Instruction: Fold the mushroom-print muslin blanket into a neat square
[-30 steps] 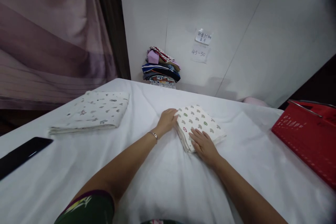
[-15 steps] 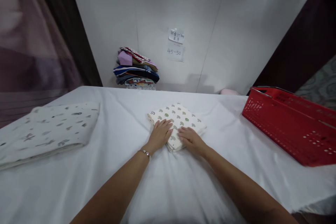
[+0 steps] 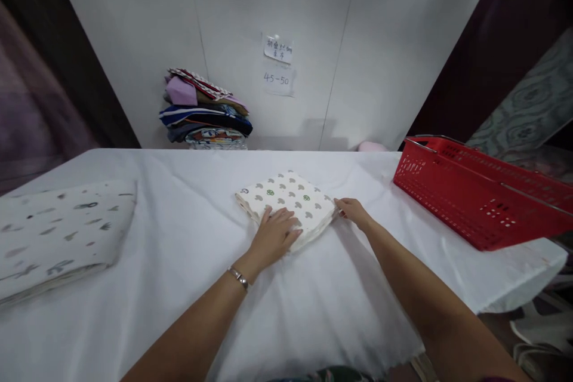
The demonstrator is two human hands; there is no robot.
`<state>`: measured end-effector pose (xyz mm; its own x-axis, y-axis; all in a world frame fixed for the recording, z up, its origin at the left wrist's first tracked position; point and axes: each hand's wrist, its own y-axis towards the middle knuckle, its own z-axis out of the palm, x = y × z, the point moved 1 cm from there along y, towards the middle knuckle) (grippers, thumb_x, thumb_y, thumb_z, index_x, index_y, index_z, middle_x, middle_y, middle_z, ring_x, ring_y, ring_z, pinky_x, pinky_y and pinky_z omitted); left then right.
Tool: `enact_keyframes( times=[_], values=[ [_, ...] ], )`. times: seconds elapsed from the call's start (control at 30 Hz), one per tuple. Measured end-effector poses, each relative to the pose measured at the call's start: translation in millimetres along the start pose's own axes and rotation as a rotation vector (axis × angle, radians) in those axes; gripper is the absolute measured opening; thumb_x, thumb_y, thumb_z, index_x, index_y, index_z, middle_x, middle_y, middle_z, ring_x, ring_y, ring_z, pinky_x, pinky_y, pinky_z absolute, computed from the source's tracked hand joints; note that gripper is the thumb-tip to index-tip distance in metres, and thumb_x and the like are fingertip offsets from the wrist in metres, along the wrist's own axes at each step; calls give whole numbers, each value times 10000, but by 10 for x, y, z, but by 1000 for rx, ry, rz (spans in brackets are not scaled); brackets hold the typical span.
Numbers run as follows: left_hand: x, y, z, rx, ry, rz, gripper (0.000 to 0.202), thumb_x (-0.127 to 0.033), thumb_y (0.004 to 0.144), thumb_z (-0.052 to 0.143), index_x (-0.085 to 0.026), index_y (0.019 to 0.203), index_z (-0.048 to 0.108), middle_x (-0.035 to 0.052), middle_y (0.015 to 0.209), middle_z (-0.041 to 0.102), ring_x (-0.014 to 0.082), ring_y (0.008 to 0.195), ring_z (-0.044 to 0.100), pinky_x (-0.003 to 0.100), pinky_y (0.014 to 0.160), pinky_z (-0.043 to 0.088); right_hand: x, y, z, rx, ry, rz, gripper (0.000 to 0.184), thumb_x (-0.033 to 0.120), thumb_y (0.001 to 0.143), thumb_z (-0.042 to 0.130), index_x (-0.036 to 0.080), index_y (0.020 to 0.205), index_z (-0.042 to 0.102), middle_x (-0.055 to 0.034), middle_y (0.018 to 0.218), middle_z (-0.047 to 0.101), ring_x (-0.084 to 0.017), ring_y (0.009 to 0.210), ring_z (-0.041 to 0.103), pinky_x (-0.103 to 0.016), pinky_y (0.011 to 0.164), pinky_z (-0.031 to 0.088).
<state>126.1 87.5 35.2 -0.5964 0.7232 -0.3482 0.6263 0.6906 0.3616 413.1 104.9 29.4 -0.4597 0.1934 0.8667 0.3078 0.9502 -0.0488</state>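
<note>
A folded cream cloth (image 3: 293,194) printed with grey and green shapes lies on the white-covered table, turned cornerwise to me. My left hand (image 3: 274,233) rests flat on its near left part, fingers spread; a metal bracelet is on that wrist. At the cloth's right corner, my right hand (image 3: 353,210) pinches the edge between thumb and fingers. Layered edges show along the near right side of the cloth.
On the left lies a larger folded printed cloth (image 3: 67,230). A red plastic basket (image 3: 474,197) stands at the right. Against the wall is a pile of folded fabrics (image 3: 206,110), with paper signs (image 3: 278,65) beside it. The tablecloth (image 3: 179,286) hangs over the near edge.
My right hand has moved from lying on top of the cloth out to its right corner and closed on it. My left hand stays on the cloth. The whole view has shifted to the right.
</note>
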Motion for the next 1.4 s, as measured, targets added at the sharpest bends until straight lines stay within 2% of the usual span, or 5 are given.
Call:
enact_keyframes(
  times=[0.3,0.57,0.77,0.93,1.4],
  values=[
    [-157,-87,194,135,123,89,489,-259,857,467,-269,1341,396,47,1432,394,243,1340,298,508,1112,149,-91,62,36,17,39,59,246,379,698,637,176,593,547,41,442,480,-87,428,426,-209,433,355],
    [-182,-70,184,69,61,58,439,-426,873,464,-274,1284,464,60,1369,470,248,1298,355,501,1107,157,-137,45,4,1,25,3,248,393,712,606,146,699,631,-31,575,607,-151,553,563,-256,503,457],
    [-237,-48,145,42,-3,18,335,-419,875,462,-264,1160,546,48,1295,531,243,1249,396,494,1093,161,-72,-150,-25,-179,-64,-291,277,327,768,525,196,978,650,-70,1070,634,-202,1000,559,-334,825,469],
    [-259,-36,103,15,3,27,186,-276,875,464,-252,1006,595,35,1164,595,211,1129,484,445,1043,250,-45,-323,75,-77,-331,-731,270,254,805,495,237,1013,666,-68,1113,634,-216,1083,536,-413,940,422],
    [-595,194,40,111,262,-150,191,-341,835,549,-168,832,631,83,939,615,255,968,535,394,838,373,-190,-338,147,-84,-465,-875,281,210,871,472,218,1091,647,-75,1159,630,-229,1099,553,-422,951,419]
  ],
)
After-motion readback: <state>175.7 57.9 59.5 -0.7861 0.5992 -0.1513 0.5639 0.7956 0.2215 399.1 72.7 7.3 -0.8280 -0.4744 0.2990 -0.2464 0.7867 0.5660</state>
